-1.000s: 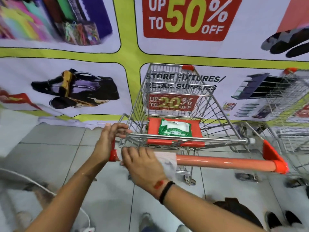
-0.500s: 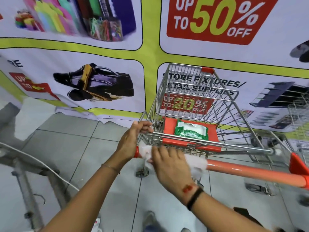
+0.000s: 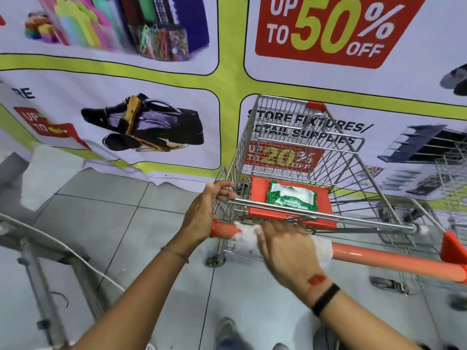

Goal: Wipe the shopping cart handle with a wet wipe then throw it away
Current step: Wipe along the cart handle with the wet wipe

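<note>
Head view: right hand (image 3: 288, 251) fingers (image 3: 271, 229) are curled over the orange cart handle (image 3: 384, 260), with a white wet wipe (image 3: 246, 232) pressed between palm and bar. The wipe is wrapped round the handle near its left end; one crumpled edge is seen left of the hand, another edge (image 3: 324, 248) right of it. The hand is motion-blurred, so the fingertip grip under the bar cannot be told exactly. A red mark and a black band (image 3: 326, 299) are worn at the right wrist.

Left hand (image 3: 204, 213) fingers (image 3: 225, 186) are hooked over the metal rear rail of the shopping cart (image 3: 298, 137), just above the handle's left end; the wire is gripped, nothing else is held. The palm is set against the handle's left end cap. A thin bracelet (image 3: 175, 253) is seen on the left wrist.

Beyond the handle, a green and white wipes pack (image 3: 292, 197) is laid flat on the red child seat flap (image 3: 257, 190). The wire basket past it holds nothing visible. A second cart (image 3: 452, 178) is partly seen to the right of the handle.

Behind the cart, a printed sale banner (image 3: 151, 79) is hung on the wall, with shoes, stationery and "UP TO 50% OFF" on it. Grey floor tiles (image 3: 106, 215) are seen below and left of the handle, and a metal stand with a white cable (image 3: 75, 253) at far left. Shoe tips are visible at the bottom edge.
</note>
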Motion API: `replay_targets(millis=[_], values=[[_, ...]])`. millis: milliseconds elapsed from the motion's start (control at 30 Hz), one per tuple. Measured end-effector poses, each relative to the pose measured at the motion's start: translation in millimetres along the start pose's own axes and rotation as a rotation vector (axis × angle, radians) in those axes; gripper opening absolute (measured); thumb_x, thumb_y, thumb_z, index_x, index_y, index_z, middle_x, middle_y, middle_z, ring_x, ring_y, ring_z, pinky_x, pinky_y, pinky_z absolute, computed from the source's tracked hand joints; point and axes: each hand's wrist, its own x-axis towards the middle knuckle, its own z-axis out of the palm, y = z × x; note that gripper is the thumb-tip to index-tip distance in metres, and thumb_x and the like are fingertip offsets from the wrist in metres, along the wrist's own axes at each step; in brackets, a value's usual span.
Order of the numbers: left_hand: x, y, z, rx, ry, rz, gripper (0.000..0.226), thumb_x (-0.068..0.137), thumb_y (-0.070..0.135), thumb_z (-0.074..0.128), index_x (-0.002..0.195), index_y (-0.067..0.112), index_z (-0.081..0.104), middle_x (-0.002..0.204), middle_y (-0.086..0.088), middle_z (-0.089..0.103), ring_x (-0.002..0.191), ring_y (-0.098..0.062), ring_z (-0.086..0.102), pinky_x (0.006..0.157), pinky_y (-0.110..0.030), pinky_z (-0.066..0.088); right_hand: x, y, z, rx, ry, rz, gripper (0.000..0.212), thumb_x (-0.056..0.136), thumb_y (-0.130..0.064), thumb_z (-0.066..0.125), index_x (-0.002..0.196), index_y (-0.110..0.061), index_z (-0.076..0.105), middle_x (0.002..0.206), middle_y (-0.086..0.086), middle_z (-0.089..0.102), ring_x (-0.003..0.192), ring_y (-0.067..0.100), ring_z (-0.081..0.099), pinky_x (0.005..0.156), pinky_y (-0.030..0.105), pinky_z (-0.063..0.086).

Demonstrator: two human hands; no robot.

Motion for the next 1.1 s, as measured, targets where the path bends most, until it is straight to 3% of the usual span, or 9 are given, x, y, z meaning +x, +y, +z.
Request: replay_targets(millis=[167,267,400,467,567,667,833,967,1100], values=[[2,0,-2,-0.085,-0.029,0.003,0.052,0.08,0.049,0.009,0.093,0.036,0.057,0.092,-0.003,0.064,0.097,-0.022,0.05,0.091,-0.034,0.036,26,-54,11,-0.067,-0.03,-0.113,0.038,0.086,-0.037,0.028,0.071,-0.022,0.06,0.06,-0.003,0.066,0.048,0.018,0.061,0.047,0.02,0.045],[2,-1,-2,-0.065,-0.044,0.021,0.051,0.081,0.049,0.008,0.094,0.038,0.056,0.092,-0.002,0.064,0.091,-0.015,0.051,0.085,-0.03,0.036,32,-35,5,0.107,-0.151,-0.17,0.036,0.094,-0.034,0.027,0.08,-0.017,0.056,0.074,0.007,0.07,0.062,0.029,0.066,0.05,0.028,0.04],[1,-3,-1,-0.032,-0.022,0.024,0.053,0.077,0.057,0.007,0.094,0.041,0.054,0.097,-0.003,0.064,0.09,-0.013,0.052,0.091,-0.036,0.035,20,12,-3,0.163,-0.168,0.009,0.046,0.093,-0.042,0.023,0.073,-0.013,0.053,0.079,0.014,0.071,0.073,0.034,0.066,0.055,0.03,0.032],[1,-3,-3,-0.025,-0.011,0.027,0.052,0.077,0.058,0.007,0.093,0.043,0.054,0.095,0.002,0.065,0.089,-0.009,0.052,0.087,-0.033,0.036,14,16,-5,0.138,-0.131,0.106,0.045,0.095,-0.04,0.023,0.064,-0.018,0.046,0.075,0.012,0.071,0.07,0.032,0.065,0.054,0.03,0.028],[3,-4,-3,-0.058,-0.019,0.019,0.051,0.081,0.052,0.008,0.092,0.041,0.056,0.091,0.002,0.065,0.087,-0.01,0.052,0.085,-0.032,0.036,16,-11,5,-0.023,0.018,0.027,0.045,0.089,-0.039,0.029,0.06,-0.018,0.054,0.054,0.003,0.067,0.045,0.019,0.06,0.042,0.023,0.029],[4,-3,-3,-0.1,-0.02,0.012,0.049,0.082,0.048,0.011,0.09,0.038,0.059,0.087,0.002,0.065,0.086,-0.012,0.052,0.085,-0.03,0.038,18,-49,15,-0.039,0.052,-0.124,0.035,0.084,-0.038,0.032,0.08,-0.022,0.063,0.066,-0.006,0.067,0.052,0.015,0.06,0.049,0.02,0.044],[1,-3,-2,-0.073,-0.017,0.021,0.049,0.082,0.048,0.01,0.092,0.038,0.057,0.092,-0.004,0.064,0.093,-0.018,0.052,0.086,-0.03,0.038,2,-17,21,-0.189,0.128,-0.223,0.038,0.081,-0.036,0.033,0.108,-0.018,0.051,0.077,-0.005,0.066,0.058,0.017,0.058,0.055,0.024,0.044],[-2,1,-1,-0.006,-0.001,0.036,0.049,0.08,0.05,0.008,0.095,0.04,0.053,0.096,-0.003,0.064,0.09,-0.01,0.052,0.083,-0.023,0.037,-18,21,18,-0.215,0.097,-0.077,0.036,0.084,-0.035,0.034,0.091,-0.017,0.064,0.068,0.0,0.064,0.056,0.023,0.057,0.063,0.032,0.03],[-4,3,-2,-0.02,-0.003,0.038,0.048,0.082,0.047,0.009,0.095,0.037,0.055,0.095,-0.006,0.063,0.089,-0.012,0.051,0.084,-0.027,0.036,-3,-13,17,-0.101,0.107,-0.018,0.036,0.083,-0.035,0.032,0.077,-0.019,0.064,0.064,-0.003,0.065,0.052,0.019,0.058,0.053,0.021,0.046]])
